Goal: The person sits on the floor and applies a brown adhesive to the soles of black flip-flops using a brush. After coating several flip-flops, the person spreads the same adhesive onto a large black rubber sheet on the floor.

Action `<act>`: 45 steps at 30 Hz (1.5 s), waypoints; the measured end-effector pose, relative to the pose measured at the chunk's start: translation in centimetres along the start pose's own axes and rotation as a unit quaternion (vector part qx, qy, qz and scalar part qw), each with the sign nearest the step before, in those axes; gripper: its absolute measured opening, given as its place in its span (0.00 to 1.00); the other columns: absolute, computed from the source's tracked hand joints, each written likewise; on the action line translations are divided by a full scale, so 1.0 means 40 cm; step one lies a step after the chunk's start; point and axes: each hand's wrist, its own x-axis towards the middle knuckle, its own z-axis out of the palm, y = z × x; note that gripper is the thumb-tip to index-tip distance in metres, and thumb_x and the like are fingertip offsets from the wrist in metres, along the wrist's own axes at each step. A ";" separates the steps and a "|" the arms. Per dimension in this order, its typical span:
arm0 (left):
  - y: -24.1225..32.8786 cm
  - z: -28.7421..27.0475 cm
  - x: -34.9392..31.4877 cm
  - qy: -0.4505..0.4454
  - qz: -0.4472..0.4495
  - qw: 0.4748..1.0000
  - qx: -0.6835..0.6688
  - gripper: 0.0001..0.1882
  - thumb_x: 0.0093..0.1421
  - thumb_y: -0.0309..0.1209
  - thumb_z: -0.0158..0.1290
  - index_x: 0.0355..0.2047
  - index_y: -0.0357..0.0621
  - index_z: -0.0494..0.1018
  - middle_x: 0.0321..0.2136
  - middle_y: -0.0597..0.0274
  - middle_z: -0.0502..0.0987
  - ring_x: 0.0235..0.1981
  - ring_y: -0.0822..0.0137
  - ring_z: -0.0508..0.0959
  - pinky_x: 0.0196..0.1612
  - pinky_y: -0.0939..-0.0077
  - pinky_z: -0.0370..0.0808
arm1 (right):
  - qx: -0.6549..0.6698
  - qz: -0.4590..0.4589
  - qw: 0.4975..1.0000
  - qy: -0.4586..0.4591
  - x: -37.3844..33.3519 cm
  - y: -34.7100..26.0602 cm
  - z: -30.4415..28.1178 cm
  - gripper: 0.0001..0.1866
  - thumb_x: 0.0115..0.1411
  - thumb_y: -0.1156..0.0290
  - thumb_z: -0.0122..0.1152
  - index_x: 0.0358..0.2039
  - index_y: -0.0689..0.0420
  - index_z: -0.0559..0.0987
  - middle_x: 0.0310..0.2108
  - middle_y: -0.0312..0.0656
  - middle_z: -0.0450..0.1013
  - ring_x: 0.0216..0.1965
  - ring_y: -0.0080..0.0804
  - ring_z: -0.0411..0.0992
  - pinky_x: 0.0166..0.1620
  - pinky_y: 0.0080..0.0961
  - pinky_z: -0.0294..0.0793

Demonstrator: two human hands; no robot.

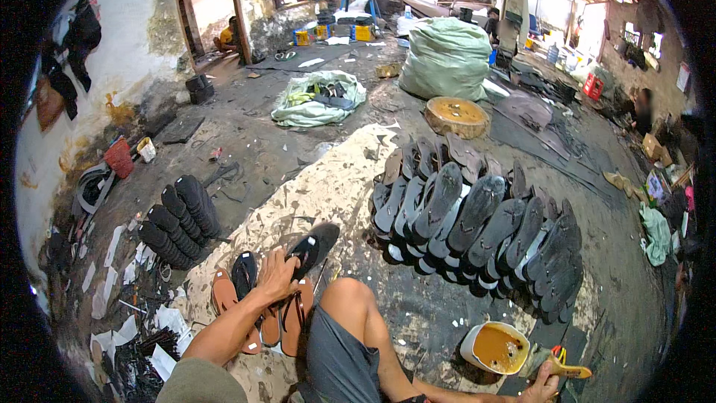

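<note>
My left hand (276, 277) is closed on the near end of a black flip-flop (316, 246), which tilts up and away over the pale floor sheet. Beneath and beside that hand lie brown-soled flip-flops (297, 321) with dark straps and another black one (243, 273). At the lower right, my right hand (540, 386) grips a flat brush (570, 371) with a wooden handle. Its bristle end is beside the rim of a white tub (471, 346) holding brown liquid; whether the bristles touch the tub I cannot tell. My bent knee stands between the two hands.
Rows of dark soles (477, 216) stand packed ahead to the right. Stacked black soles (179, 224) lie left. Further off are a round wooden block (457, 117), a bulging green sack (447, 60) and an opened sack (319, 97). Scraps litter the floor; other people sit farther away.
</note>
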 end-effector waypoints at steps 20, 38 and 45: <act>-0.044 -0.032 -0.149 -0.023 -0.373 0.923 -0.095 0.16 0.55 0.36 0.48 0.43 0.61 0.78 0.34 0.56 0.78 0.35 0.55 0.78 0.41 0.61 0.72 | -0.101 -0.031 0.972 -0.209 0.042 -0.012 0.164 0.18 0.63 0.60 0.66 0.47 0.59 0.83 0.40 0.46 0.83 0.41 0.32 0.81 0.45 0.30 0.78; 0.304 -0.122 -0.173 -0.053 0.002 0.929 -0.365 0.43 0.47 0.32 0.68 0.63 0.33 0.67 0.71 0.42 0.53 0.70 0.46 0.60 0.70 0.57 0.57 | -0.353 -0.183 0.899 -0.186 0.081 0.113 0.227 0.15 0.59 0.59 0.67 0.42 0.53 0.85 0.42 0.47 0.81 0.45 0.50 0.76 0.49 0.46 0.73; 0.295 -0.116 -0.101 -0.001 -0.156 0.655 -0.740 0.35 0.68 0.51 0.55 0.64 0.38 0.65 0.49 0.60 0.78 0.35 0.75 0.78 0.34 0.82 0.76 | -0.423 -0.258 0.844 -0.205 0.135 0.027 -0.031 0.09 0.55 0.66 0.68 0.37 0.50 0.85 0.36 0.42 0.80 0.41 0.42 0.76 0.43 0.41 0.72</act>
